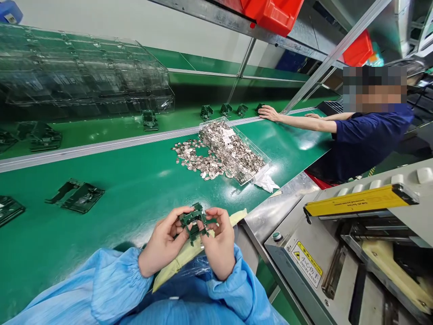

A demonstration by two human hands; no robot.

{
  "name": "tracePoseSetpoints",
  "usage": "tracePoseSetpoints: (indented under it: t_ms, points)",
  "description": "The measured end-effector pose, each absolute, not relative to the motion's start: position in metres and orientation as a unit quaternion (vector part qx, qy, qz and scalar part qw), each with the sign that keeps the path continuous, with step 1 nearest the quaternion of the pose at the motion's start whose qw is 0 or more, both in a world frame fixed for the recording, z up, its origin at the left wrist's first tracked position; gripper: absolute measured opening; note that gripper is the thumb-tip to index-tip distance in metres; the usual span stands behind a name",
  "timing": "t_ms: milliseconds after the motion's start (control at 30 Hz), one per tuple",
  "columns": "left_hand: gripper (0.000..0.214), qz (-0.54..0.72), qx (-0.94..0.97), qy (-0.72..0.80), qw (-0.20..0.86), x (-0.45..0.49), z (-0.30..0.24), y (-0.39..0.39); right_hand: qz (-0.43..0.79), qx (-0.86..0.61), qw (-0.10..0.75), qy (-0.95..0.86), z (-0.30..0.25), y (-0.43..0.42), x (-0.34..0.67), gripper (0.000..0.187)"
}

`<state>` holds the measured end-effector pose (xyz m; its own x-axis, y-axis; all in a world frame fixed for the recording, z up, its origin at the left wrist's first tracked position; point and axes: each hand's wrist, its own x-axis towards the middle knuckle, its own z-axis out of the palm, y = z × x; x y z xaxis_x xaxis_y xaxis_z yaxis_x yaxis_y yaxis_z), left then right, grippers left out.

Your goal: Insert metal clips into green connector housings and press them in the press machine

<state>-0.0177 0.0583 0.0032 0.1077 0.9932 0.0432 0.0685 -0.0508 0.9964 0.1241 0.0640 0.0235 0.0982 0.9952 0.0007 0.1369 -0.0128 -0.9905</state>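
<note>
Between both hands I hold a green circuit board assembly (194,222) just above the near edge of the bench. My left hand (166,241) grips its left side, thumb in front. On its right side, my right hand (219,241) pinches it between thumb and fingers. A yellow strip (181,264) runs along the bench edge below my hands. Past them, a clear tray (259,174) is heaped with small silvery metal parts (233,149), many of them spilled onto the green bench (142,176) to its left. More green boards (83,196) lie to the left.
A conveyor strip (125,131) behind the bench carries several boards. Clear plastic trays (84,76) are piled at the back left. At right, a co-worker's hand (269,113) touches a board. A grey machine with a yellow bar (361,201) stands at the near right.
</note>
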Motion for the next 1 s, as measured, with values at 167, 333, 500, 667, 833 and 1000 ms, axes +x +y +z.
tracePoseSetpoints:
  t_ms: [167,333,500,667,833,1000]
  points:
    - [0.027,0.469,0.543,0.480,0.505,-0.016,0.007,0.057,0.550,-0.514,0.514,-0.411,0.017,0.066,0.120,0.026]
    - [0.028,0.468,0.534,0.484,0.511,-0.014,0.014,0.055,0.579,-0.503,0.517,-0.379,0.017,0.060,0.121,0.026]
    - [0.029,0.457,0.537,0.474,0.527,-0.008,0.018,0.049,0.568,-0.507,0.535,-0.366,0.020,0.046,0.129,0.026]
    - [0.033,0.441,0.537,0.466,0.547,0.002,0.017,0.045,0.559,-0.508,0.554,-0.350,0.019,0.035,0.137,0.026]
    - [0.030,0.434,0.550,0.445,0.558,0.014,0.020,0.040,0.543,-0.511,0.576,-0.335,0.013,0.024,0.143,0.029]
    - [0.031,0.411,0.574,0.449,0.548,0.019,0.019,0.034,0.550,-0.487,0.600,-0.318,0.005,0.019,0.150,0.032]
